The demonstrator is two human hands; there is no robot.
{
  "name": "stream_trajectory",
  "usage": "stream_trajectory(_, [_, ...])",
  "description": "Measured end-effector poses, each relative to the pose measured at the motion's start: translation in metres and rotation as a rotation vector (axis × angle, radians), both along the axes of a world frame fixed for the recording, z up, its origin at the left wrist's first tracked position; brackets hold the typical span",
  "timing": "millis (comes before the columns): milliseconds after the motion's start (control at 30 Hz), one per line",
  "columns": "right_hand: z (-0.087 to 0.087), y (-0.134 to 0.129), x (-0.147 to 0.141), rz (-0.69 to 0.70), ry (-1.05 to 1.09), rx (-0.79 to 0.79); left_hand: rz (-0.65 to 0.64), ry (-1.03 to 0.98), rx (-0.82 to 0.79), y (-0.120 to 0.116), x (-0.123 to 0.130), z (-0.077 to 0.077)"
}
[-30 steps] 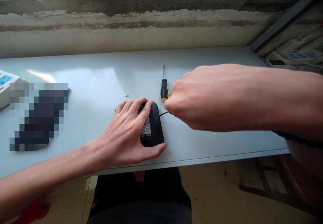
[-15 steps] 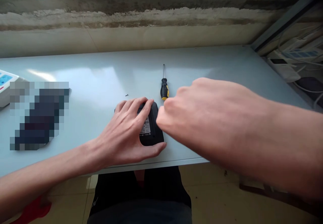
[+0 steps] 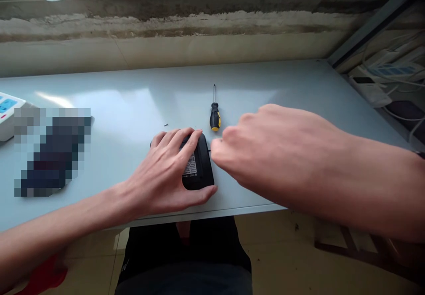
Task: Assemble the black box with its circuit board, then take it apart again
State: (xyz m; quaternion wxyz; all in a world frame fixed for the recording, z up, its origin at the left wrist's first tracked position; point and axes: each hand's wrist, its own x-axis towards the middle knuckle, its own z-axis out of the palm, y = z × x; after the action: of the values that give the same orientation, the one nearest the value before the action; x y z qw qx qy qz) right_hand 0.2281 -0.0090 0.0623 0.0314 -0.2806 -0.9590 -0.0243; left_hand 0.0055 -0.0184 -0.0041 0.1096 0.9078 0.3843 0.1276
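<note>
A flat black device (image 3: 206,171) with a white printed label lies on the table near its front edge. My left hand (image 3: 169,166) grips it from the left, fingers over the far side and thumb along the near side. Just to the right of the device is my right hand (image 3: 265,142), its fingers curled in a pinch. A thin dark piece shows between the device's right side and those fingertips; what it is I cannot make out. Beyond the hands, a black and yellow screwdriver (image 3: 215,117) points away from me. A small screw (image 3: 166,124) rests left of it.
At the left lies a dark blurred-out object (image 3: 55,153), beside a white power strip (image 3: 11,113). Cables and white devices (image 3: 375,91) sit beyond the table's right edge. The table (image 3: 109,95) meets a wall at the back.
My right hand has moved slightly right, away from the device, and the thin dark piece now shows between them. My left hand keeps its grip.
</note>
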Motion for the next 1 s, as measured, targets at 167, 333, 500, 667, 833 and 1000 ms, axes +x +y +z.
stream_trajectory(167, [0.009, 0.022, -0.008, -0.009, -0.07, -0.065, -0.007, 0.009, -0.001, 0.001, 0.001, 0.001])
stream_trajectory(333, [0.018, 0.029, -0.018, -0.071, -0.144, -0.122, -0.02, -0.016, 0.045, 0.0, -0.001, 0.001])
stream_trajectory(500, [0.004, 0.029, -0.002, -0.01, -0.11, -0.055, -0.018, -0.008, 0.04, 0.0, -0.001, 0.0])
stream_trajectory(667, [-0.013, 0.031, 0.017, -0.121, -0.133, -0.224, -0.015, 0.016, 0.064, -0.001, -0.001, -0.001])
stream_trajectory(833, [-0.037, 0.027, 0.029, -0.111, 0.08, -0.398, -0.017, 0.024, 0.081, -0.001, -0.001, -0.002])
stream_trajectory(1000, [-0.057, 0.025, 0.034, -0.103, 0.209, -0.463, -0.006, 0.022, 0.073, -0.002, -0.001, -0.002])
